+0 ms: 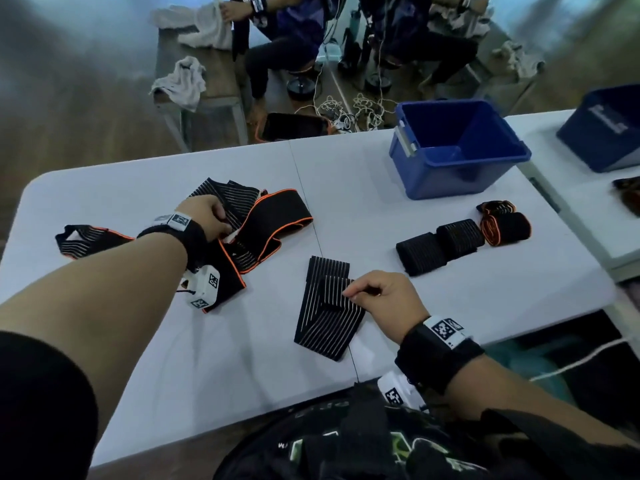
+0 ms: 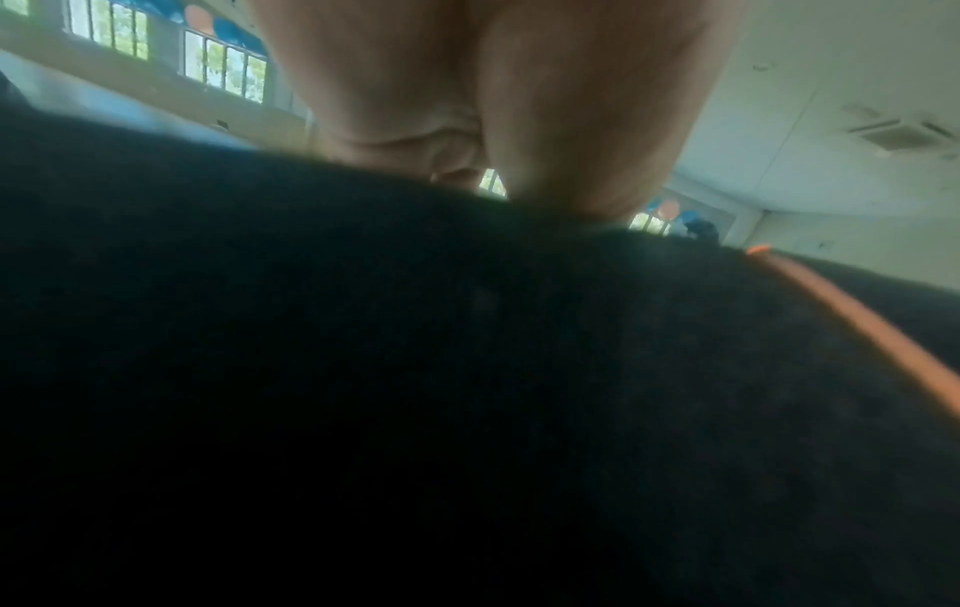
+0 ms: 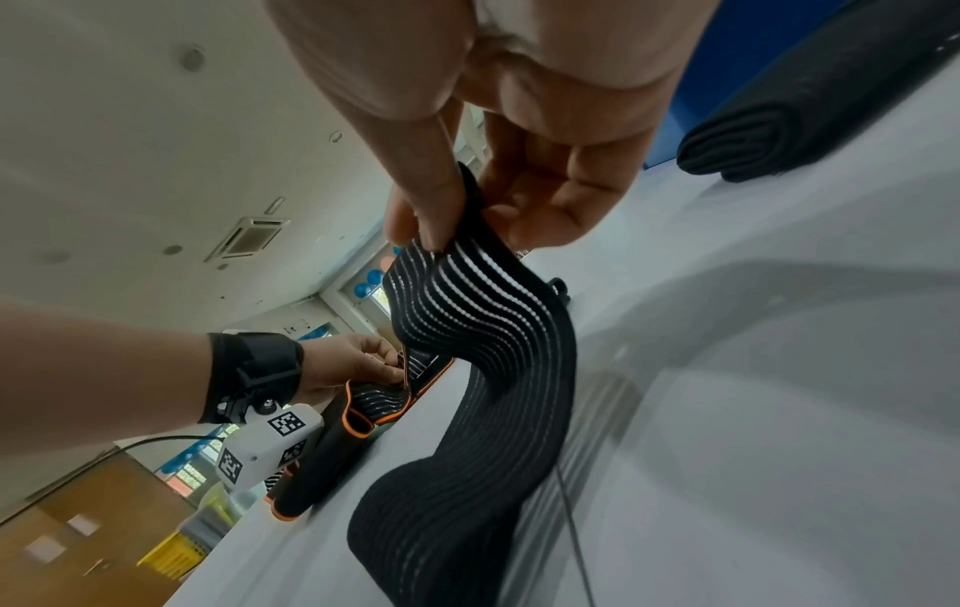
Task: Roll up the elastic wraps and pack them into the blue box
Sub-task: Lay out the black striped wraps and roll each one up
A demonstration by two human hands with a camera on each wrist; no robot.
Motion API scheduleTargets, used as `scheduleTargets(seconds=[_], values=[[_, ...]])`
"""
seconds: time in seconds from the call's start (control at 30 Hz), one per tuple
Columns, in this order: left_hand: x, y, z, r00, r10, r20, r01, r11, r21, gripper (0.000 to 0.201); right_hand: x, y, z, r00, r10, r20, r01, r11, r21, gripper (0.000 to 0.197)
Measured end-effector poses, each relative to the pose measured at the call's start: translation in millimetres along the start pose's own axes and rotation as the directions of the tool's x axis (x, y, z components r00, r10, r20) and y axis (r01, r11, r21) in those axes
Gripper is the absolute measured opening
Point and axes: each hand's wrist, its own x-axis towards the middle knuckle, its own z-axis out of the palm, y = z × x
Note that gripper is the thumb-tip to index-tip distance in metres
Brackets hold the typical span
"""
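Note:
A black striped wrap point(image 1: 327, 308) lies folded near the table's front, and my right hand point(image 1: 377, 296) pinches its top fold; the right wrist view shows the wrap point(image 3: 483, 328) lifted between thumb and fingers. My left hand point(image 1: 211, 216) grips the far pile of tangled orange-edged wraps point(image 1: 263, 223), whose black cloth point(image 2: 415, 369) fills the left wrist view. Rolled wraps point(image 1: 460, 240) lie in a row at the right. The blue box point(image 1: 457, 147) stands open behind them; nothing shows inside it.
Another loose wrap point(image 1: 90, 239) lies at the far left of the white table point(image 1: 173, 358). A second blue box point(image 1: 606, 126) stands on the neighbouring table at right. People sit beyond the table with cloths and cables on the floor.

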Motion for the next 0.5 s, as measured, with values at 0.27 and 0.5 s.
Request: scheduleTargets(seconds=[0.27,0.5], values=[[-30.9,26.4,-40.9,0.956,0.13,-0.262,-0.178,0.97,-0.167,0.018,16.0,-29.9,2.5,0.996,-0.086,0.035,0.083,0.994,0.066,0.036],[-69.1,83.9,-125.6,0.866,0.299,-0.402,-0.399,0.897,-0.191,0.032,44.1,-115.2,-11.4,0.955,-0.298,-0.012,0.292,0.927,0.234,0.015]])
